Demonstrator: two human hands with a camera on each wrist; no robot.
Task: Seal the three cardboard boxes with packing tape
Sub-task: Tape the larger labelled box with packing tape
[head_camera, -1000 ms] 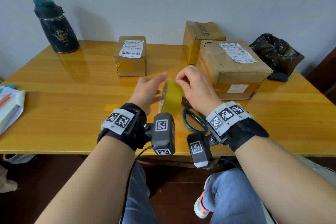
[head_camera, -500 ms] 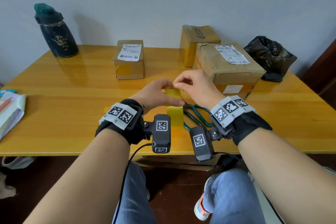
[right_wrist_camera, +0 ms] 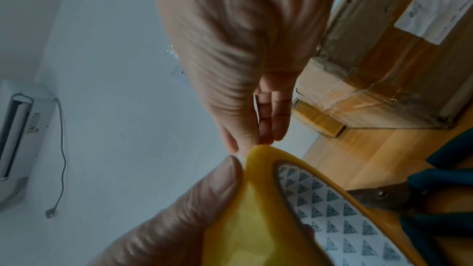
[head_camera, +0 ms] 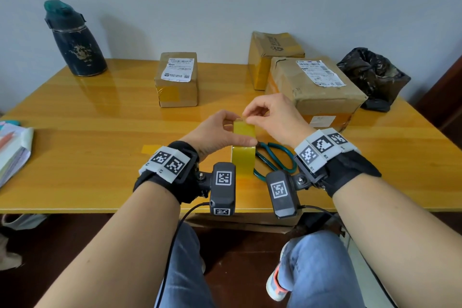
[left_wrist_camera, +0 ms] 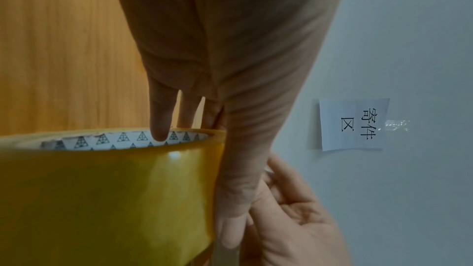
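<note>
A yellow packing tape roll (head_camera: 243,152) stands on edge above the table's front middle. My left hand (head_camera: 225,130) grips it, thumb across the outer face and fingers (left_wrist_camera: 158,112) reaching into the core. My right hand (head_camera: 250,117) pinches at the tape on the top of the roll (right_wrist_camera: 256,219). Three cardboard boxes sit further back: a small one (head_camera: 176,80) in the middle, a large one (head_camera: 315,87) just right of my hands, and a third (head_camera: 272,55) behind it by the wall.
Teal-handled scissors (head_camera: 275,160) lie on the wooden table (head_camera: 87,157) right of the roll. A dark bottle (head_camera: 75,40) stands back left, a black bag (head_camera: 372,77) back right, papers (head_camera: 12,152) at the left edge. A small tape scrap (head_camera: 150,149) lies near my left wrist.
My left hand, open beside the roll a second ago, has closed around it. My right hand has shifted to the roll's top and now pinches there.
</note>
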